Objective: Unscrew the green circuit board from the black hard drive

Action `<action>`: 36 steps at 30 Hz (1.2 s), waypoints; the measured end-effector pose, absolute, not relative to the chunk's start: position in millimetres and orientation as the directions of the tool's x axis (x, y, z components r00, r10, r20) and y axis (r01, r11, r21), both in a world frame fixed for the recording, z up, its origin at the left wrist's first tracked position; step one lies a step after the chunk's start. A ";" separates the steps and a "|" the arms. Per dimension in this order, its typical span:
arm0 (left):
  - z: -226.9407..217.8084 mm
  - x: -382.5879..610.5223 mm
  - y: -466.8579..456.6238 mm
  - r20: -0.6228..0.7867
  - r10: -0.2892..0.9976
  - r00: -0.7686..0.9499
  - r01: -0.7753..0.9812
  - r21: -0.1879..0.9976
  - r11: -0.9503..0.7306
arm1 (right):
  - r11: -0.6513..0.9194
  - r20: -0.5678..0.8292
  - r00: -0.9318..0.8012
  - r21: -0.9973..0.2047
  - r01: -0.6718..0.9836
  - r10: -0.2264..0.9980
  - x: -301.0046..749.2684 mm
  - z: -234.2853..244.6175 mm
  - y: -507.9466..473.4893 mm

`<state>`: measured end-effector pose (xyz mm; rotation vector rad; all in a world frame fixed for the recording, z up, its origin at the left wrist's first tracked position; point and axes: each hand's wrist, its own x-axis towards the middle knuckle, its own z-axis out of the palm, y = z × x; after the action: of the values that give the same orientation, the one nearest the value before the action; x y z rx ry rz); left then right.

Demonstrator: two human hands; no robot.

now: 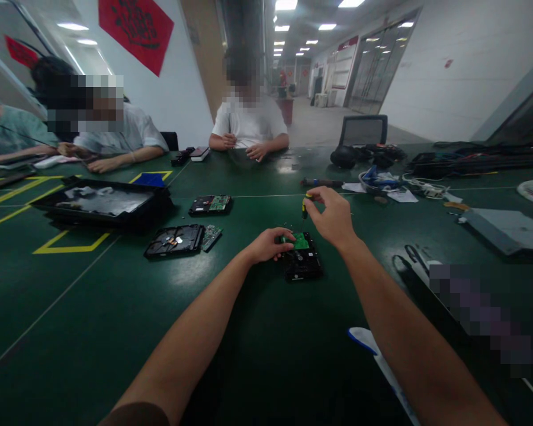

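Note:
A black hard drive (302, 265) with a green circuit board lies on the table in front of me. My left hand (270, 244) grips its left side, fingers bent over the edge by the board. Above the drive, my right hand (331, 214) pinches a small yellow-and-black screwdriver (304, 208). The screwdriver stands upright, its thin shaft pointing down at the far end of the board; whether the tip touches a screw is too small to tell. Left of my hands lie another hard drive (175, 241), a loose circuit board (212, 237) beside it, and a third drive (210, 205) farther back.
A black tray (106, 216) stands at the left. A grey metal box (510, 229), a bowl (384, 179) with blue-and-white stuff, and cables (479, 163) lie at the right. Across the table sits a person (249, 121); others sit at the far left.

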<state>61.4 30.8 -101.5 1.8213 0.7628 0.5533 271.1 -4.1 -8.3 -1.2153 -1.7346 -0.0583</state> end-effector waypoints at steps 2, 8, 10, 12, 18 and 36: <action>-100.9 61.4 30.8 0.017 0.722 0.692 0.246 0.934 -0.258 | 0.508 0.742 -0.026 -0.433 0.745 0.670 271.4 -7.7 -4.5; -101.0 60.8 31.2 0.012 0.722 0.692 0.255 0.931 -0.259 | 0.484 0.734 0.015 -0.463 0.743 0.679 273.6 -10.0 -1.9; -101.4 60.6 31.3 0.011 0.722 0.692 0.259 0.930 -0.262 | 0.482 0.724 0.016 -0.475 0.736 0.689 274.0 -10.0 -1.8; -101.5 60.6 31.2 0.014 0.723 0.691 0.258 0.929 -0.265 | 0.495 0.729 -0.001 -0.465 0.734 0.685 273.7 -9.0 -2.7; -101.3 60.8 30.4 0.013 0.723 0.691 0.262 0.927 -0.267 | 0.499 0.745 -0.017 -0.429 0.753 0.666 272.9 -6.9 -4.0; -99.2 61.0 30.1 0.005 0.727 0.687 0.269 0.927 -0.260 | 0.487 0.714 -0.013 -0.463 0.740 0.700 272.0 -7.0 -3.8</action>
<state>61.0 30.1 -99.2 1.8319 0.7854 0.5365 272.0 -3.8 -7.0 -1.2309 -1.7302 -0.0507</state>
